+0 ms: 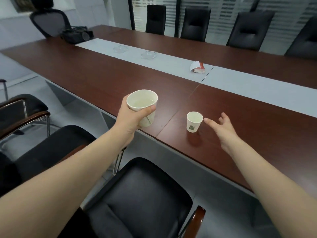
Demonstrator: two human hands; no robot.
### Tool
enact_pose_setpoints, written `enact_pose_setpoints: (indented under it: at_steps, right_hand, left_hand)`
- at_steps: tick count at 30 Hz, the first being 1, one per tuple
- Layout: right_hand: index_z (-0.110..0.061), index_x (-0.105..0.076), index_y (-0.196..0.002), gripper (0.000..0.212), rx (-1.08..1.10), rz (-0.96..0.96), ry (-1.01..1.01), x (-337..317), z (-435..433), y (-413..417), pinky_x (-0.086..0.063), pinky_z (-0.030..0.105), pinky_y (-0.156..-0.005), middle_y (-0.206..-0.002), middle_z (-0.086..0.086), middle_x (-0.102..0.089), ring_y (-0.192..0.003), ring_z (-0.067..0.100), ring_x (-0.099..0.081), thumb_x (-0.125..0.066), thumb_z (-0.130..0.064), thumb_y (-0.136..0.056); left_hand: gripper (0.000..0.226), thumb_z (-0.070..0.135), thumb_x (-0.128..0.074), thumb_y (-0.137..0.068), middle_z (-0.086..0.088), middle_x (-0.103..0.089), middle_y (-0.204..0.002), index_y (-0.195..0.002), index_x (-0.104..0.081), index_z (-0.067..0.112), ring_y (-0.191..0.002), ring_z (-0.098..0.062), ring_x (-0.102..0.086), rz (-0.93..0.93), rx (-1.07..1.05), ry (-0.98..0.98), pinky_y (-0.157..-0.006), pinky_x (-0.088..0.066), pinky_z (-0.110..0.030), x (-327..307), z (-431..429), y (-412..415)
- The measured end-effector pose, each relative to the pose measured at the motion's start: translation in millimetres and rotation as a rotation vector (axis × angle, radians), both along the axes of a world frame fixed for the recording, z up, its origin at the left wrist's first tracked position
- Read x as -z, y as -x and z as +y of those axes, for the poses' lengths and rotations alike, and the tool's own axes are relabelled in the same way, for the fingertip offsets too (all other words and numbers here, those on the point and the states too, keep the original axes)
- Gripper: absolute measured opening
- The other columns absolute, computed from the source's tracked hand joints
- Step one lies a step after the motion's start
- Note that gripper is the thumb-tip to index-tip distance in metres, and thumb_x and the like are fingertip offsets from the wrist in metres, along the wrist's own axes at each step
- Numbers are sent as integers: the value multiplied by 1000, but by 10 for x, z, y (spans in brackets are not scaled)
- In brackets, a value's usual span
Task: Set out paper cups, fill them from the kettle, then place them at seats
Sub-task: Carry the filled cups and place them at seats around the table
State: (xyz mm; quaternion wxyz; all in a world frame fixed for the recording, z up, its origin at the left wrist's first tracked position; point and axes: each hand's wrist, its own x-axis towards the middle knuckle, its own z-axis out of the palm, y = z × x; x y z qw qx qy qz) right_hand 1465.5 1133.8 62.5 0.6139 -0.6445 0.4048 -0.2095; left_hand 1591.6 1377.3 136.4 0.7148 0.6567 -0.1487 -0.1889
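Left grip (132, 118) is curling round a filled paper cup (141, 102), holding it over the bench (248, 138) edge, while the right grip (224, 127) is hanging open just beside a second cup (193, 123) standing on the bench, so filling seems done and seating is running.

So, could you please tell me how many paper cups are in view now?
2. The held cup, with liquid in it, is gripped by the left hand over the table edge. The standing cup sits upright on the table beside the open right hand. No others show.
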Motion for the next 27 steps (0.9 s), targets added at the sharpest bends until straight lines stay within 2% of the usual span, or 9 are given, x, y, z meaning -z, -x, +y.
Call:
enact_pose_setpoints:
  at_steps: [3,8,13,16,18,19,21,23,27]
  right_hand:
    - [-23,-19,-152,83,-93,-57,-58,-513,521,13,-29,37,-106,-157,-2,-25,-141,17,-30,-66,-41,-86]
    - [-29,-42,-141,60,-254,-88,-188,-1201,1538,19,-32,60,-105,-151,-4,-35,-140,24,-31,-57,-54,-88]
    - [-29,-35,-145,68,-395,-68,-252,-1551,2633,22,-39,62,-93,-147,4,-38,-133,33,-37,-47,-64,-88]
    - [-28,-40,-142,62,-471,-95,-307,-1712,3073,16,-38,63,-99,-124,6,-51,-106,31,-51,-36,-65,-92]
    - [-26,-45,-137,60,-500,-128,-343,-1809,3306,26,-39,62,-100,-100,4,-55,-91,27,-54,-33,-64,-93]
    - [-24,-45,-136,60,-520,-141,-358,-1857,3452,29,-42,60,-97,-98,4,-55,-92,27,-55,-35,-64,-93]
    - [-23,-45,-135,60,-539,-163,-391,-1890,3555,35,-53,50,-83,-110,6,-57,-102,27,-58,-39,-64,-91]
    - [-23,-48,-133,58,-570,-168,-415,-1908,3744,51,-56,40,-66,-116,9,-59,-102,26,-61,-42,-63,-91]
    - [-23,-51,-131,56,-633,-153,-463,-1883,4119,64,-57,38,-65,-115,10,-60,-101,27,-61,-45,-61,-91]
  left_hand:
    - [78,28,-79,-56,3,-56,-123,-124,-43,29,-115,-20,-53,-17,-9,16,-83,-54,-48,-208,315,113]
    - [68,24,-81,-61,4,-58,-119,-118,-45,31,-113,-18,-54,-18,27,41,-83,-53,-51,-524,859,308]
    - [73,29,-83,-62,3,-60,-120,-125,-45,28,-113,-19,-54,-36,56,14,-83,-52,-50,-735,1507,522]
    - [73,29,-84,-64,2,-61,-120,-126,-46,27,-112,-21,-56,-42,48,22,-77,-55,-46,-851,1775,609]
    - [74,28,-85,-65,0,-62,-119,-127,-45,26,-111,-23,-58,-37,45,40,-75,-56,-45,-915,1960,657]
    - [78,31,-85,-61,0,-63,-119,-127,-46,26,-111,-24,-59,-41,35,42,-76,-56,-48,-953,2103,685]
    - [84,36,-85,-53,0,-63,-119,-127,-47,26,-111,-25,-60,-48,25,25,-80,-55,-53,-991,2193,726]
    - [80,32,-85,-57,-1,-64,-118,-128,-47,25,-108,-23,-62,-39,-12,40,-78,-56,-50,-1008,2393,780]
    - [67,22,-81,-73,-5,-65,-118,-131,-47,20,-102,-22,-66,-13,-78,84,-59,-57,-35,-981,2800,922]
